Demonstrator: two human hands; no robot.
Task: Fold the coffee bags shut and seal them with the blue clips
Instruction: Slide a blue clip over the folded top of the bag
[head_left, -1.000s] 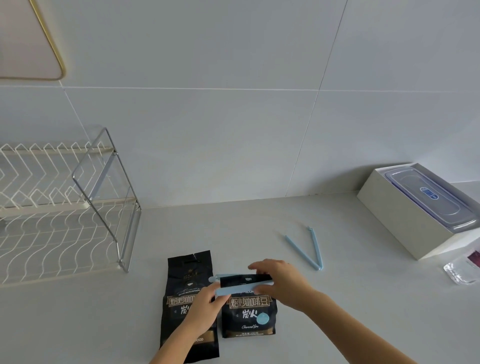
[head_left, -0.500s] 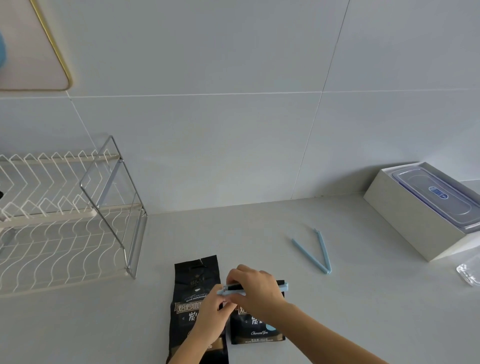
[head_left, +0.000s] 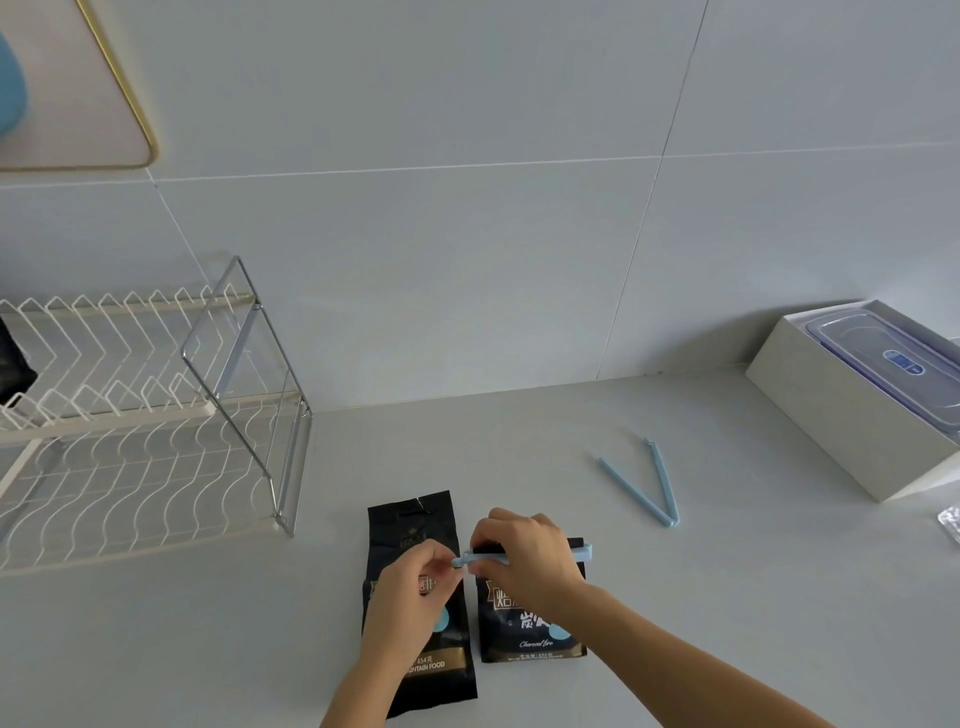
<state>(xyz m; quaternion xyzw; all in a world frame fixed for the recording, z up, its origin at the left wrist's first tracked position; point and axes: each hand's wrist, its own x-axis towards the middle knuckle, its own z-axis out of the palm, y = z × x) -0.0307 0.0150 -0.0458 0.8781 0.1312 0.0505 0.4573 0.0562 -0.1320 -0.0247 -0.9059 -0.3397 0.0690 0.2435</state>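
Two black coffee bags lie flat on the grey counter. The left bag (head_left: 410, 530) is unfolded, its top edge torn open. The right bag (head_left: 535, 631) has its top folded down, with a blue clip (head_left: 581, 552) lying across the fold. My right hand (head_left: 524, 558) presses down on the middle of that clip. My left hand (head_left: 410, 592) pinches the clip's left tip and rests over the left bag. A second blue clip (head_left: 649, 486) lies spread open in a V to the right, apart from both hands.
A white wire dish rack (head_left: 130, 431) with a chrome end frame stands at the left. A white box (head_left: 852, 421) holding a clear lidded container sits at the back right. A small clear packet (head_left: 950, 522) lies at the right edge.
The clip's two arms have come together across the folded top of the right bag. My right hand now lies over the clip's middle and my left hand pinches its left end.
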